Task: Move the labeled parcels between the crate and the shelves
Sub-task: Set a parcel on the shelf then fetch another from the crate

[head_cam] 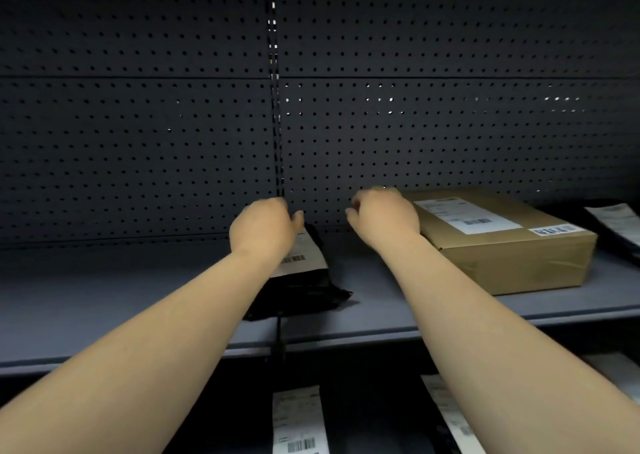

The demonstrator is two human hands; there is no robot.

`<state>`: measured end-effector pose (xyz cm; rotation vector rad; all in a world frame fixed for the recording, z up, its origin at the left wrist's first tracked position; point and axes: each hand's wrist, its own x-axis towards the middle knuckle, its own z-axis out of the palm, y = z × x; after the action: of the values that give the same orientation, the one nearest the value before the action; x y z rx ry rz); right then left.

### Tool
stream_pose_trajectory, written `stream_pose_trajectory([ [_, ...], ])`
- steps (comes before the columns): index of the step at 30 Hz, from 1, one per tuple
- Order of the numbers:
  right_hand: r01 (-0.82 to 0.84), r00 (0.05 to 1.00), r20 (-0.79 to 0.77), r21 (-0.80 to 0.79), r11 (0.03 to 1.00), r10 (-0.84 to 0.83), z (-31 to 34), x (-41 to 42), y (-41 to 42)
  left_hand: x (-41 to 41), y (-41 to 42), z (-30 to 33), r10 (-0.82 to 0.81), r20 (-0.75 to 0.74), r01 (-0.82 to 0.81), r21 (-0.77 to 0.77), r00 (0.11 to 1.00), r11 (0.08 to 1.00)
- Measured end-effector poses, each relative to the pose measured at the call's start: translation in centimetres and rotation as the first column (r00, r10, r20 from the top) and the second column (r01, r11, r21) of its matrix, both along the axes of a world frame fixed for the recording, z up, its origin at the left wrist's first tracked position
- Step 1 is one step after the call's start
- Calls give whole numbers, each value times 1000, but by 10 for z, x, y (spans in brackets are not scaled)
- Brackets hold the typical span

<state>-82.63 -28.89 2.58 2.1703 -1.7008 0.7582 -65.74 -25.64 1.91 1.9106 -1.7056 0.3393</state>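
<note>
A black poly-bag parcel with a white barcode label lies flat on the grey shelf, near the middle. My left hand sits over its far left end, fingers curled down onto it and hidden behind the back of the hand. My right hand hovers just right of that parcel with loosely curled fingers and nothing in it. It is close to the far left corner of a brown cardboard box, which carries white labels. No crate is in view.
Another black labeled parcel lies at the shelf's far right edge. On the shelf below, several dark parcels show white labels. A dark pegboard wall closes the back, with a slotted upright in the middle.
</note>
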Motion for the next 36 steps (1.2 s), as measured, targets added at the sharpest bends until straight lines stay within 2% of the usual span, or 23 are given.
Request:
stream_pose_trajectory([
  [7,33,998,-57,30,999,-31,7,-69,-7,-67,-7,10,-34,38,37,-78,999,996],
  [18,61,997,42,65,996,-64,20,-196,-27,-177,-20,17,30,-2,-30,-50,1000,998],
  [21,70,993,84,122,990,-80,19,-230,-32,-201,-23,18,57,-49,-58,-12,997,998],
  [26,112,969,186,270,956,-166,18,-275,-41,-222,-30,15,86,-263,-54,127,961,990],
  [28,92,953,240,345,934,-183,17,-288,-46,-224,-33,14,142,-358,-71,203,923,976],
  [31,39,919,341,424,905,-199,14,-303,-55,-226,-36,12,198,-543,-51,274,816,960],
  [36,-88,849,484,523,848,-210,4,-313,-63,-230,-39,5,220,-799,19,278,560,960],
])
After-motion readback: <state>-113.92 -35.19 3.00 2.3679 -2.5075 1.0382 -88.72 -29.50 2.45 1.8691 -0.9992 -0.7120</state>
